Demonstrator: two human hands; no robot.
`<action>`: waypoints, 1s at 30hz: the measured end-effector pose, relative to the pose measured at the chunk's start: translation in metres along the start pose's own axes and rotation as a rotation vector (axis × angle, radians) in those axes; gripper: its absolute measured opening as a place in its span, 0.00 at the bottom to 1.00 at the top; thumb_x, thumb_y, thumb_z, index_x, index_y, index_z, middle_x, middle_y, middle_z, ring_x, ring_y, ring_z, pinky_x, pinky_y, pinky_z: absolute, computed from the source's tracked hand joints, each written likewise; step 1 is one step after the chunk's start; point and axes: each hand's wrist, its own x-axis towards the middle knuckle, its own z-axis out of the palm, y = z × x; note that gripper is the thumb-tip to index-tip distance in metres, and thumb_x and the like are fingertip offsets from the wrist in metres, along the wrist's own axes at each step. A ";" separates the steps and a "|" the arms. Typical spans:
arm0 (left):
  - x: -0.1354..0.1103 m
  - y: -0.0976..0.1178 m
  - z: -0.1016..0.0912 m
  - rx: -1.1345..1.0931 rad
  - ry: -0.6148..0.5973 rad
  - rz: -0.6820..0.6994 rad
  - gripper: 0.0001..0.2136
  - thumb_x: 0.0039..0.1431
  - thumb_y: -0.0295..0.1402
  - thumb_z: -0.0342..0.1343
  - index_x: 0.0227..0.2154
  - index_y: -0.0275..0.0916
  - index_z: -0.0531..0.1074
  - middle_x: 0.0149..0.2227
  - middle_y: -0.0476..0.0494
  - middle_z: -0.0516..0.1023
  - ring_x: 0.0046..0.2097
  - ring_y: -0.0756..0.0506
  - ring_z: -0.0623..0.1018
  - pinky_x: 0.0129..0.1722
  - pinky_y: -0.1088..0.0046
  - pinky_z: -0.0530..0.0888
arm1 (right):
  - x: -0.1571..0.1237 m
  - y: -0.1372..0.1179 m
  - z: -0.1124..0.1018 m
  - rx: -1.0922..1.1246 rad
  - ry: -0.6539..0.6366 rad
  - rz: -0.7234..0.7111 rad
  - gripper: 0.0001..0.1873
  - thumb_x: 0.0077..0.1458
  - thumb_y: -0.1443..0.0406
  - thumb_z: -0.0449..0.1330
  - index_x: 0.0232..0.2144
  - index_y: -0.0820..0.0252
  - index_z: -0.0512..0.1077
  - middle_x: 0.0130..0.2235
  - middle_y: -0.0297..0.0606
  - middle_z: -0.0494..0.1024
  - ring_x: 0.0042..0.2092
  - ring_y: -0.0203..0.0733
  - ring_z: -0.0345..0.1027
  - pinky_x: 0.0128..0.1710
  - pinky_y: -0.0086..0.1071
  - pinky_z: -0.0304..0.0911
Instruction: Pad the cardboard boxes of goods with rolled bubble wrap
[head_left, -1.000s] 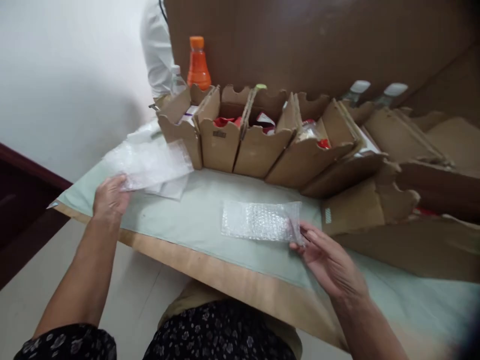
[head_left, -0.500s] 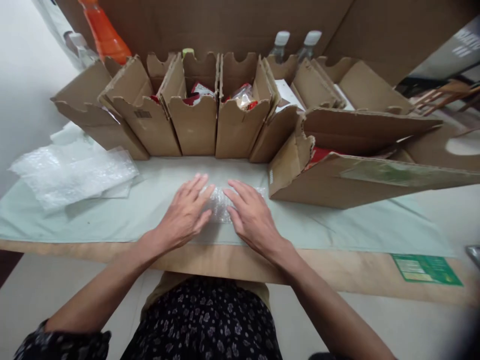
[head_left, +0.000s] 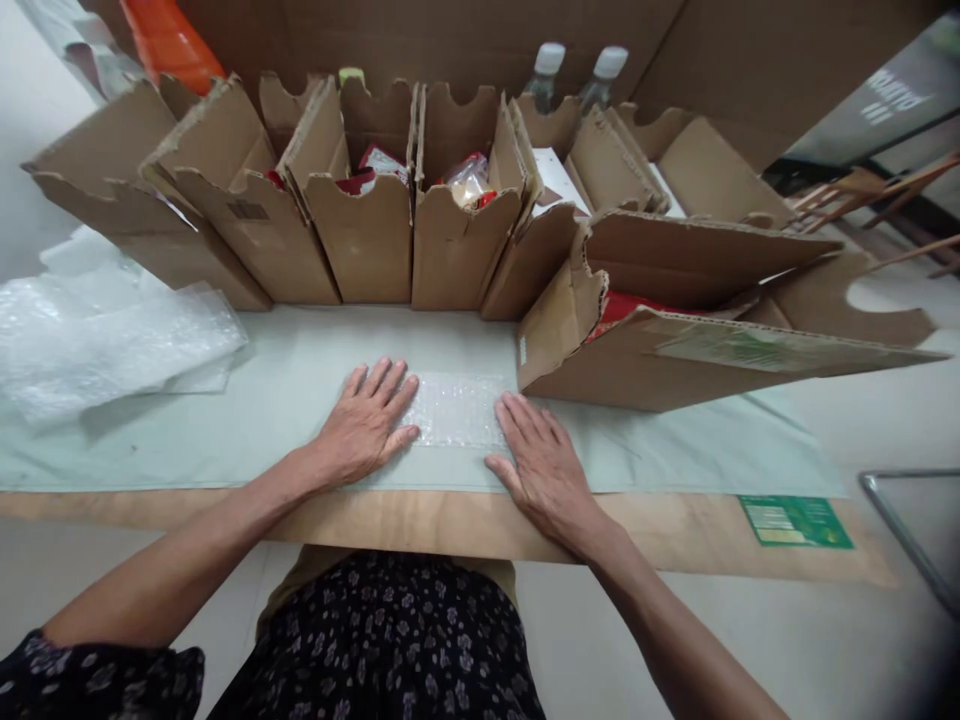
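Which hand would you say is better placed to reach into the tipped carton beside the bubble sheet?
Probably the right hand: it lies flat on the right end of the bubble sheet, nearest the tipped carton; the left hand presses the other end.

Both hands lie flat on a bubble-wrap sheet (head_left: pixel 457 412) at frame centre: left hand (head_left: pixel 364 428) on its left end, right hand (head_left: pixel 544 470) on its right. Cardboard boxes (head_left: pixel 360 240) line the top, holding what look like red packets.
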 end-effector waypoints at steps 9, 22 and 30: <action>-0.005 -0.026 -0.031 -0.067 0.144 -0.209 0.28 0.74 0.44 0.46 0.71 0.37 0.57 0.76 0.28 0.55 0.77 0.31 0.53 0.72 0.42 0.55 | 0.027 -0.023 -0.037 0.057 0.123 0.021 0.22 0.74 0.65 0.44 0.59 0.63 0.73 0.61 0.49 0.78 0.63 0.50 0.70 0.59 0.44 0.65; -0.028 -0.011 -0.057 -0.513 0.198 -0.384 0.09 0.60 0.41 0.55 0.37 0.43 0.72 0.40 0.42 0.84 0.43 0.38 0.83 0.44 0.60 0.79 | 0.056 -0.034 -0.062 0.110 -0.103 0.131 0.06 0.66 0.65 0.60 0.38 0.58 0.78 0.43 0.43 0.82 0.50 0.51 0.71 0.50 0.41 0.63; -0.041 0.004 -0.055 -0.615 0.045 -0.390 0.30 0.62 0.49 0.56 0.63 0.41 0.67 0.32 0.48 0.80 0.32 0.42 0.80 0.35 0.65 0.77 | 0.014 -0.006 -0.082 0.483 -0.006 0.280 0.07 0.65 0.66 0.59 0.42 0.56 0.77 0.41 0.38 0.85 0.41 0.45 0.79 0.43 0.37 0.70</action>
